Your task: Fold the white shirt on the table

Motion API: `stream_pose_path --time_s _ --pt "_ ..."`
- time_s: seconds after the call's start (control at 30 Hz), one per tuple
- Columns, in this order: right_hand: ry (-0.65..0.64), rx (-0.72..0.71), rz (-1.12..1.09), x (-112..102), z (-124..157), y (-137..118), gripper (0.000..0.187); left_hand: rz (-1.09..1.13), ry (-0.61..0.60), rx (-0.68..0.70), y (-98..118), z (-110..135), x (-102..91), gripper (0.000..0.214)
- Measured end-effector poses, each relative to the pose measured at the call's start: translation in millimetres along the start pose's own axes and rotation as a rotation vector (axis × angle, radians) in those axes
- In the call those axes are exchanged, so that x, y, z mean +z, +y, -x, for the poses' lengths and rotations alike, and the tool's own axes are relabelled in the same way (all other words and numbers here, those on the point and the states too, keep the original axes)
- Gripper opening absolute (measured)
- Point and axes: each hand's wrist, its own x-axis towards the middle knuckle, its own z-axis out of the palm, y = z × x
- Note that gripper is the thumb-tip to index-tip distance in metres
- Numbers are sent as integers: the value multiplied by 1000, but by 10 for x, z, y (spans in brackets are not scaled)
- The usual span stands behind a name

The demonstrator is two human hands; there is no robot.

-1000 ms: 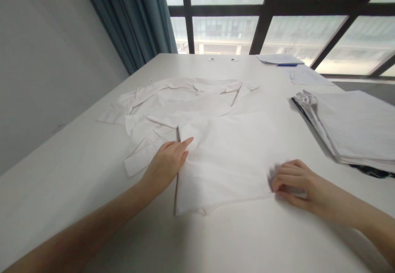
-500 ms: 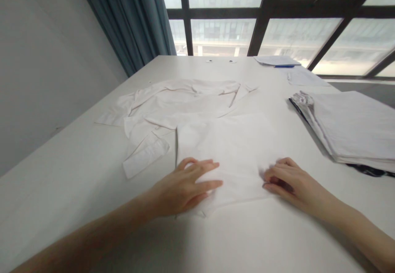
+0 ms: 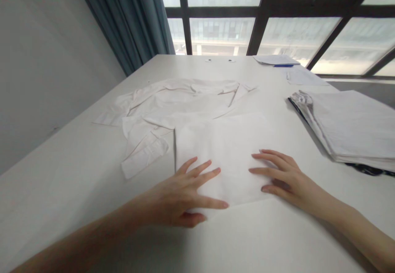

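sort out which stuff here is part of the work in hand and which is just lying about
In hand:
- white shirt, near part folded flat
- left hand, fingers spread on the fold
- right hand, flat on the fold's right edge

Lying about:
- stack of folded cloth, right
- papers with blue pen, far side
- table
- curtain

a: where are the two hands?
b: left hand (image 3: 182, 195) lies flat, palm down, fingers spread and pointing right and far, its forearm running back to the near left corner.
a: and the other?
b: right hand (image 3: 284, 174) is flat too, fingers splayed toward the left, forearm leaving at the near right.
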Motion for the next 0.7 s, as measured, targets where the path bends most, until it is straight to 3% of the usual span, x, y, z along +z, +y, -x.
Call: stream_pose_path --time_s 0.17,0.27,0.33,0.5,0.7 --pt "-83 -16 -39 -38 12 70 39 29 -13 12 -13 12 22 51" --pt "-43 6 -76 -92 21 93 30 47 -3 21 -28 19 27 48" --pt "51 90 -92 -123 30 113 25 50 -3 25 -34 24 28 47" --pt "284 462 -51 -130 47 237 36 56 28 35 -45 37 28 44" --pt "249 605 -129 -98 33 283 44 52 31 60 -39 35 27 41"
